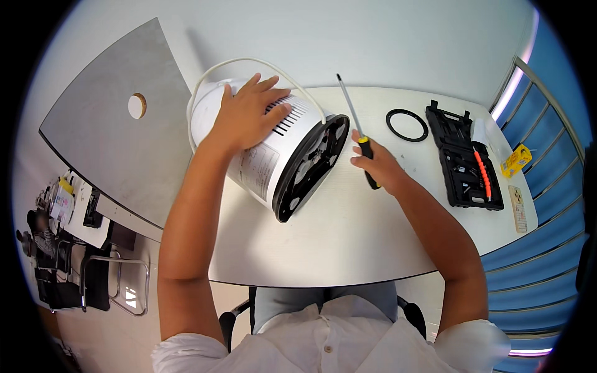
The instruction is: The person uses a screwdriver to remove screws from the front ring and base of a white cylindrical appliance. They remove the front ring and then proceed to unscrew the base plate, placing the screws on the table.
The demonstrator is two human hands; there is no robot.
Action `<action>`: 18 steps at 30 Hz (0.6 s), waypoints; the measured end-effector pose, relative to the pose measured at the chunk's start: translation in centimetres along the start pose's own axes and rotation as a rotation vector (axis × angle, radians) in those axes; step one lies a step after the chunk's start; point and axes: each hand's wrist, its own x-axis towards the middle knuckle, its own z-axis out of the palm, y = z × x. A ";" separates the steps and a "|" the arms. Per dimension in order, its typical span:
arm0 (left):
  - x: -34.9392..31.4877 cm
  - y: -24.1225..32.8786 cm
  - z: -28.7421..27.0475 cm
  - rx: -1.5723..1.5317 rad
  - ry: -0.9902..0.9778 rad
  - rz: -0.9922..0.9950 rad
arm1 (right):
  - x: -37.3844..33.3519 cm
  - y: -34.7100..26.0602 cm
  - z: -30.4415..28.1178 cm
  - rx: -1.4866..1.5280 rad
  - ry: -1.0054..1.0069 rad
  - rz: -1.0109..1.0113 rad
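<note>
The white round appliance (267, 146) lay tipped on its side on the worktop (348, 236), left hand (249, 115) flat on it, no closed grip. Right hand (376, 165) gripped the screwdriver (357, 127) just beside its black base. Bet it could've rolled if the screwdriver pushed sideways.

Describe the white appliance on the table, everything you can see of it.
The white appliance is a rounded, plastic-looking housing lying on its side on the white table. Its black underside faces the person's right, showing inner parts. Vent slots run across the upper side, a label sits lower down, and a white cord loops over it. The left hand rests flat on top; the right hand beside it holds a screwdriver.
</note>
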 end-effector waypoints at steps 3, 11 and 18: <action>1.7 -1.1 0.2 0.011 -0.072 0.014 | -2.1 -0.8 -2.1 -0.058 0.140 -0.041; 3.4 -3.7 1.0 0.018 -0.005 -0.087 | -4.8 -1.2 -6.6 -0.128 0.244 0.174; 1.5 -5.1 1.1 -0.089 0.080 -0.096 | -5.8 -1.8 -5.8 -0.079 0.201 0.115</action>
